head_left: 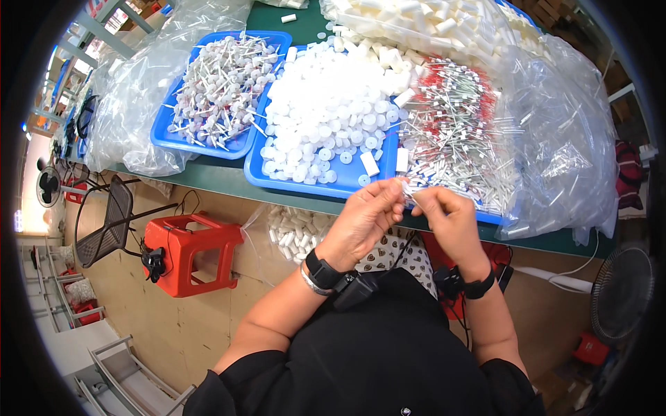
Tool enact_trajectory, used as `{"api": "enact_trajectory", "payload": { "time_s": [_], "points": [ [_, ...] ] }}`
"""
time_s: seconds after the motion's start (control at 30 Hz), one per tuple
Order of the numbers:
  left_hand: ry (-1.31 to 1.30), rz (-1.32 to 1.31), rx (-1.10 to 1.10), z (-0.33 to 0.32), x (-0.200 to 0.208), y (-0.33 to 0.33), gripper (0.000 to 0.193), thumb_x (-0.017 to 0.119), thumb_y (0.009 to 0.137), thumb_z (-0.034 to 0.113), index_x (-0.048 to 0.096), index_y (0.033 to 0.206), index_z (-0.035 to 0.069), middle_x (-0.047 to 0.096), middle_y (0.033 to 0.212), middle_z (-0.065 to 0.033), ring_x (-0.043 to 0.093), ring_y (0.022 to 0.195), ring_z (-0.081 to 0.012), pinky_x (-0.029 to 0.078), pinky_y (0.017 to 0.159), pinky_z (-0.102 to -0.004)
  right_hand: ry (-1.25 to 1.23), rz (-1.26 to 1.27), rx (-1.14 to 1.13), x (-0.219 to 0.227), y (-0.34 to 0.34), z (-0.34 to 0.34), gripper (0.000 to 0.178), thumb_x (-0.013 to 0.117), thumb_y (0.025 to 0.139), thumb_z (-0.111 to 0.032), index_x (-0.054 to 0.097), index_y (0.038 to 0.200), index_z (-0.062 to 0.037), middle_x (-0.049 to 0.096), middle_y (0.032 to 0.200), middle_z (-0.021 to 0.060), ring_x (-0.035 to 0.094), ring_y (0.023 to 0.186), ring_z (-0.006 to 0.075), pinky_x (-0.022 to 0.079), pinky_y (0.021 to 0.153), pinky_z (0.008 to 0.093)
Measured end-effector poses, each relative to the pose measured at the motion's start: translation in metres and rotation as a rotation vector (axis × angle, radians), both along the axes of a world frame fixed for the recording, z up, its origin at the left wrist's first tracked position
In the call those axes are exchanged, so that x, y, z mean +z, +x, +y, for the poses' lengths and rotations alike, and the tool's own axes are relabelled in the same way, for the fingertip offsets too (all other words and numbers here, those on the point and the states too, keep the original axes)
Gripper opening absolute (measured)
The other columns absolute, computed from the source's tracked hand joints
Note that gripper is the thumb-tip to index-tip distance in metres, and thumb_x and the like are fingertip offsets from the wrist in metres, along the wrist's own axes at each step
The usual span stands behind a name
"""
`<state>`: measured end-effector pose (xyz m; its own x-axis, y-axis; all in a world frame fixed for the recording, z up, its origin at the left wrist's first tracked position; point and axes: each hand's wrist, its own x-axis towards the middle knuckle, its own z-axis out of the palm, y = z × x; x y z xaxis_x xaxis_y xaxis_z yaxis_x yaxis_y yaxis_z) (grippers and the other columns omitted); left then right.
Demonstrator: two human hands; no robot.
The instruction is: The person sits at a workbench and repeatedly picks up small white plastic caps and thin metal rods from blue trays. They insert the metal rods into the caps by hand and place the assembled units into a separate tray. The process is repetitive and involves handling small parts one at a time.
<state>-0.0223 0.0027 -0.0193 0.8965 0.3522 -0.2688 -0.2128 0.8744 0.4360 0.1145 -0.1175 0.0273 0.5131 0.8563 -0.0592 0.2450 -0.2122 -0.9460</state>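
Observation:
My left hand (368, 220) and my right hand (451, 216) meet at the front edge of the blue trays. Fingertips of both are pinched together around a small white part (408, 187), mostly hidden by the fingers. Just beyond them lies a pile of thin wire-like pins (458, 118) with red and white ends. Small translucent round discs (326, 132) are heaped in the middle blue tray (277, 182), together with white cylinders (369, 163). Farther left, another blue tray (161, 132) holds thin white sticks with discs on them (222, 90).
Clear plastic bags (555, 139) lie at the right, and more plastic sheeting (139, 104) covers the left side. A bag of white foam-like cylinders (430, 21) sits at the back. Below the green table (201, 179) stand a red stool (187, 249), a black chair (114, 215) and a fan (622, 295).

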Motion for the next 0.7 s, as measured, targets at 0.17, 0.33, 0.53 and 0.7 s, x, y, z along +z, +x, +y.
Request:
{"api": "enact_trajectory", "payload": {
  "time_s": [0.17,0.33,0.53,0.7],
  "points": [
    [0.082,0.129,0.188,0.009,0.012,-0.003,0.027,0.06,0.095,0.022,0.058,0.115,0.004,0.065,0.104,-0.0068,0.065,0.096,-0.0171,0.054,0.081,-0.0269,0.09,-0.749,0.062,-0.013,0.037,0.018,0.011,0.061,0.085,-0.004,0.067,0.094,-0.0014,0.067,0.082,0.0113,0.064,0.071,0.0247,0.05,0.064,0.0335],
    [0.054,0.129,0.157,0.005,0.01,-0.004,0.024,0.06,0.095,0.024,0.058,0.111,0.006,0.064,0.104,-0.0056,0.065,0.097,-0.0179,0.054,0.08,-0.0274,0.052,-1.098,0.224,-0.023,0.037,0.039,0.013,0.058,0.075,0.0,0.062,0.086,-0.0026,0.058,0.083,0.0108,0.063,0.071,0.0283,0.051,0.063,0.0382],
    [0.029,0.147,0.159,0.004,0.01,-0.004,0.023,0.061,0.095,0.024,0.058,0.11,0.008,0.064,0.102,-0.0037,0.064,0.098,-0.0171,0.052,0.077,-0.0258,-0.073,-1.131,0.299,-0.027,0.041,0.043,0.004,0.056,0.074,0.001,0.057,0.077,-0.0027,0.054,0.081,0.0121,0.063,0.068,0.0301,0.051,0.059,0.0388],
    [-0.003,0.154,0.184,0.002,0.011,-0.001,0.021,0.06,0.096,0.024,0.057,0.11,0.009,0.063,0.103,-0.0033,0.064,0.099,-0.0171,0.052,0.077,-0.0267,0.058,-0.97,0.256,-0.022,0.044,0.039,0.003,0.06,0.081,-0.002,0.057,0.081,-0.0018,0.058,0.084,0.0121,0.063,0.067,0.031,0.05,0.059,0.0399]
  ]
}}
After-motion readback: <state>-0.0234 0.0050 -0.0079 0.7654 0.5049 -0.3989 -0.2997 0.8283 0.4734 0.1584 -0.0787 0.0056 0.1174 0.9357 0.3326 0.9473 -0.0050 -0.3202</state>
